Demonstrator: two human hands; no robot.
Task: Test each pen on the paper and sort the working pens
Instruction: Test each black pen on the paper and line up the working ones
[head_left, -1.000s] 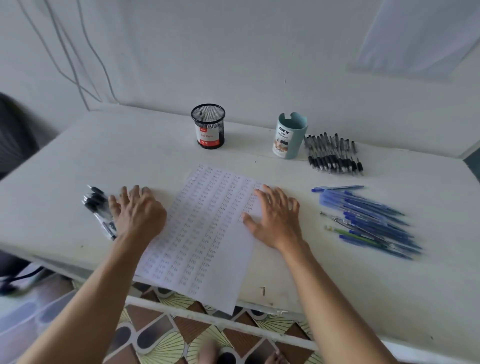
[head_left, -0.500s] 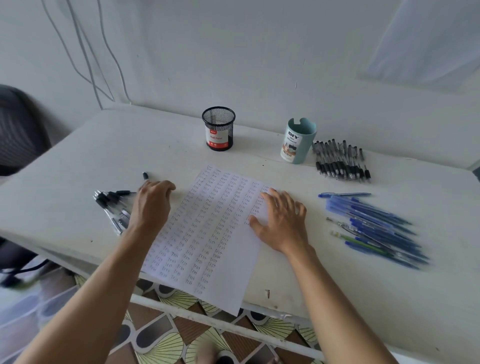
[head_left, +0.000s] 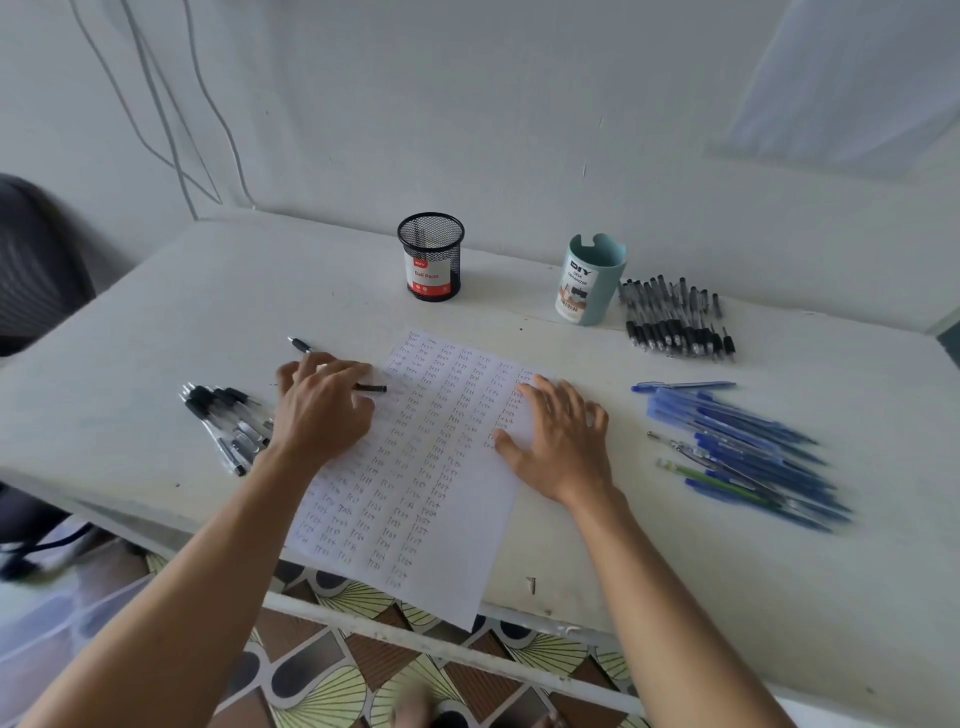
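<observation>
A white paper (head_left: 441, 467) covered in handwritten "test" words lies on the white table (head_left: 156, 332), its near corner overhanging the edge. My left hand (head_left: 322, 405) holds a black pen (head_left: 298, 344) at the paper's left edge; one end sticks out far-left, the other points right. My right hand (head_left: 558, 441) rests flat on the paper's right side, fingers spread. A small pile of black pens (head_left: 228, 421) lies left of my left hand.
A black mesh pen cup (head_left: 431, 257) and a teal desk organizer (head_left: 592, 280) stand at the back. A row of black pens (head_left: 675, 322) lies right of the organizer. A pile of blue pens (head_left: 743, 452) lies at the right. Cables hang on the wall.
My left hand left the black pen pile with one pen in its fingers and moved right to the paper's edge. My right hand stayed flat on the paper.
</observation>
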